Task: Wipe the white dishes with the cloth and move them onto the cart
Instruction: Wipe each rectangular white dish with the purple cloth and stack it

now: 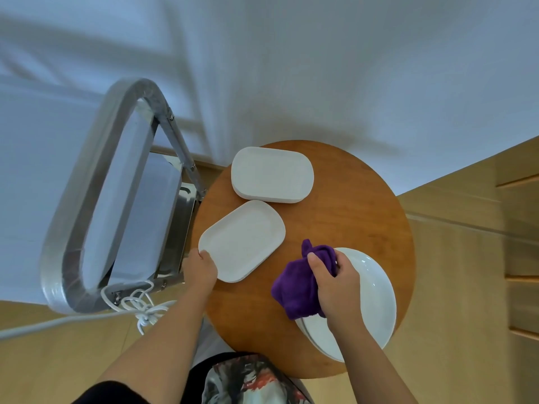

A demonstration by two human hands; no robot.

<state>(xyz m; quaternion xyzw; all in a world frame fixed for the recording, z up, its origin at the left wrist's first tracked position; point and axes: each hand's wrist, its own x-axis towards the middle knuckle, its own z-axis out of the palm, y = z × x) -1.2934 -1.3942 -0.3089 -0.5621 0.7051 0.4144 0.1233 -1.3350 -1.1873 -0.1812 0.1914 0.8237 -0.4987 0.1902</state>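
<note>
Round plates (pixel 376 290) — partly hidden beneath purple cloth (pixel 297 290) and right hand (pixel 335 282).

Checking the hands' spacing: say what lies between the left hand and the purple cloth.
In the head view, the left hand grips a white rectangular dish; between that dish and the purple cloth lies bare wooden round table.

Single head cam, wide-angle, looks steeply down from above the person onto the table (pixel 364 205); cart (pixel 96 199) at left, close range, edges distorted.
</note>
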